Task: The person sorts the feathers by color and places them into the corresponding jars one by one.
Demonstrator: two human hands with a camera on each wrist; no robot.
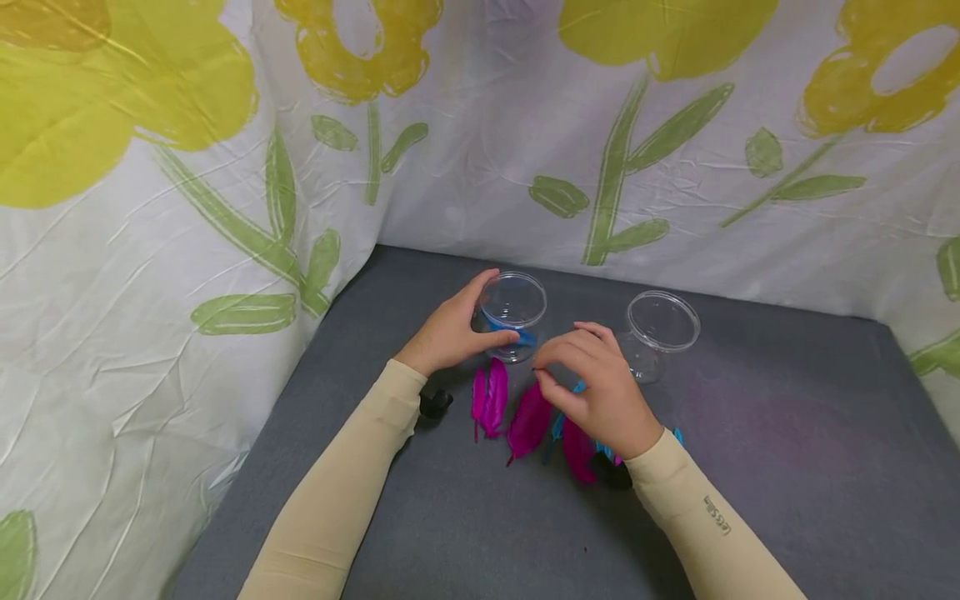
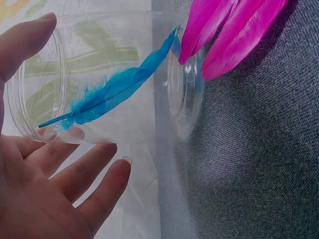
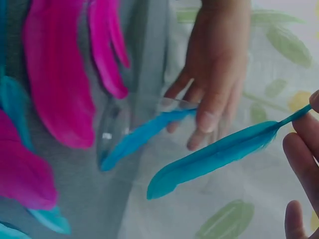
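My left hand holds a clear plastic jar around its side, thumb in front. The jar stands upright on the cloth. A blue feather leans inside it, quill toward the rim. Between thumb and fingertip, my right hand pinches the quill of another blue feather. That feather is outside the jar, close to it, its broad tip pointing away from the fingers. Magenta feathers lie on the cloth in front of the jar, with more blue feathers partly hidden under the right hand.
A second clear jar stands to the right, behind the right hand. Dark grey cloth covers the table. A white curtain with yellow flowers hangs behind and at the left.
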